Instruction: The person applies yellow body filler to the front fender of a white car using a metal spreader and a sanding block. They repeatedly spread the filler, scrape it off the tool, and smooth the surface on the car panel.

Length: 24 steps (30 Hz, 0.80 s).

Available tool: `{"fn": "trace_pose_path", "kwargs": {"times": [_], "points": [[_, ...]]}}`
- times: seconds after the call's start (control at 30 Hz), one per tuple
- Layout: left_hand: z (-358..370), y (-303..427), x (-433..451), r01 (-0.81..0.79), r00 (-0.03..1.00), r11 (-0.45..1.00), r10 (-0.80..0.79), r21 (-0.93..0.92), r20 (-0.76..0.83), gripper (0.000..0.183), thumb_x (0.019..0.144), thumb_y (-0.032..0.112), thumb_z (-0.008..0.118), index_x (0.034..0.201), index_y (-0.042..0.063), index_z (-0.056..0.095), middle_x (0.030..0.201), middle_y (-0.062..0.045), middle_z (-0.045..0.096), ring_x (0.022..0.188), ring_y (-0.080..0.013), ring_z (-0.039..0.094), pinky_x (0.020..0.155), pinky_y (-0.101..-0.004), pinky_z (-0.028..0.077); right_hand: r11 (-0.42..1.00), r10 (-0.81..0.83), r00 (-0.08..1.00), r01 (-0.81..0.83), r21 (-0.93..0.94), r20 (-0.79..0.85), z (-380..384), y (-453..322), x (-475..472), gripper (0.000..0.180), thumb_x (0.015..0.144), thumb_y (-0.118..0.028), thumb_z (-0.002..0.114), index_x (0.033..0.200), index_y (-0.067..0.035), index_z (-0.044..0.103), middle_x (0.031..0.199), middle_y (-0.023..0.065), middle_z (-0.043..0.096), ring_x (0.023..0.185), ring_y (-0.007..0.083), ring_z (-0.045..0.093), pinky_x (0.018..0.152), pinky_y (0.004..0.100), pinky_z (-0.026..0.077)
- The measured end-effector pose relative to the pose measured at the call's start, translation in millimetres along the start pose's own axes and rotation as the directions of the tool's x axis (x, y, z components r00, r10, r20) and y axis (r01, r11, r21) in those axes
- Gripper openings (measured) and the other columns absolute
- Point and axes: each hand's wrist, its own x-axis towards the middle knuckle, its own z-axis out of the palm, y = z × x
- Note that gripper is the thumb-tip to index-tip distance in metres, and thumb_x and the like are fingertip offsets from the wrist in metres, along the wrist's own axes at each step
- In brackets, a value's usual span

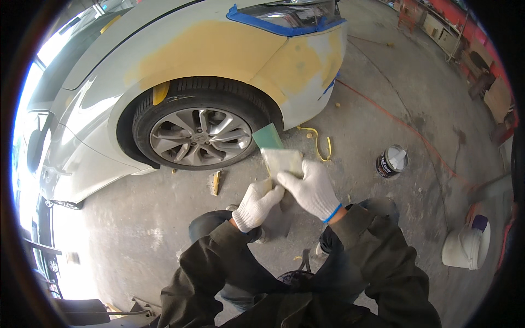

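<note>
Both my hands wear white knitted gloves and meet in front of the car's front wheel (201,137). My right hand (313,186) grips a pale, flat, filler-smeared spreader (281,159). My left hand (259,201) is closed on the lower part of a thin flat tool whose green blade (268,136) appears to show beyond the spreader; the overlap hides how they join. Ahead, yellow body filler (217,49) covers part of the light-coloured fender and bumper. Blue masking tape (262,26) edges the headlight. A yellow spreader (161,93) rests between the tyre and the wheel arch.
On the concrete floor stand an open can (392,161) at the right and a white bucket (465,248) farther right. A red hose (393,117) crosses the floor. A yellow strip (318,141) and a small filler-stained block (216,183) lie near the wheel.
</note>
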Motion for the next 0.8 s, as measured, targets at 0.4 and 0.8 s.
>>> {"fn": "trace_pose_path", "kwargs": {"times": [0.4,0.8], "points": [[30.5,27.0,3.4,-0.250,0.796,0.962,0.266,0.105,-0.543,0.043,0.093,0.009,0.066,0.133,-0.002,0.056,0.122,-0.015,0.069,0.111,-0.0197,0.065,0.097,-0.0319,0.050,0.957,0.211,0.967,-0.175,0.233,-0.141,-3.1,5.7,-8.2,0.026,0.090,-0.018,0.073,0.091,0.008,0.069,0.079,0.0135,0.073,0.070,0.0181,0.069,0.062,0.0325,0.051],[21.4,43.7,-12.0,-0.077,0.987,0.875,0.135,0.477,-0.088,0.029,0.087,0.011,0.065,0.112,-0.003,0.066,0.092,-0.016,0.071,0.086,-0.0205,0.068,0.079,-0.0359,0.053,0.981,-0.062,0.995,0.045,-0.190,-0.084,-9.2,-11.1,-26.1,0.024,0.087,-0.020,0.071,0.087,0.003,0.067,0.072,0.0216,0.067,0.065,0.0354,0.068,0.055,0.0413,0.051]]}}
